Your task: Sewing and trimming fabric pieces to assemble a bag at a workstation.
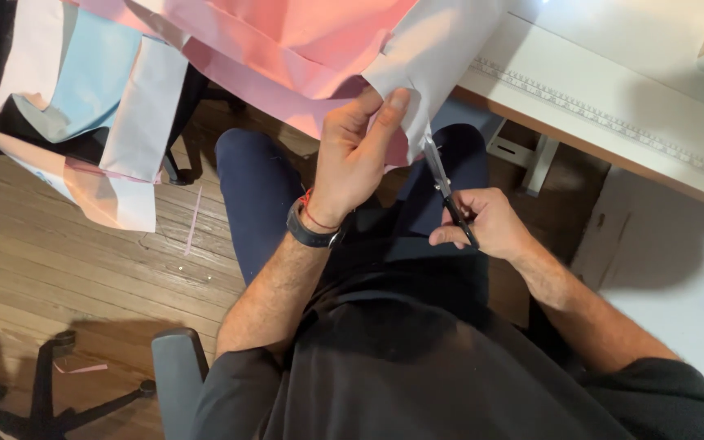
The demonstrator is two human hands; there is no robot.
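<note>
Pale grey fabric panel (437,57), joined to pink cloth (287,49), hangs off the white table (613,81) over the seated person's lap. Left hand (356,159) pinches its lower edge between thumb and fingers, seemingly pulling it taut so the blades can bite cleanly. Right hand (490,224) is closed through the black handles of the scissors (448,191), tips pointing up and touching the fabric edge just right of the left thumb. A measuring tape (605,118) lies along the table edge, and pink offcuts (193,220) rest on the wooden floor (83,269)
</note>
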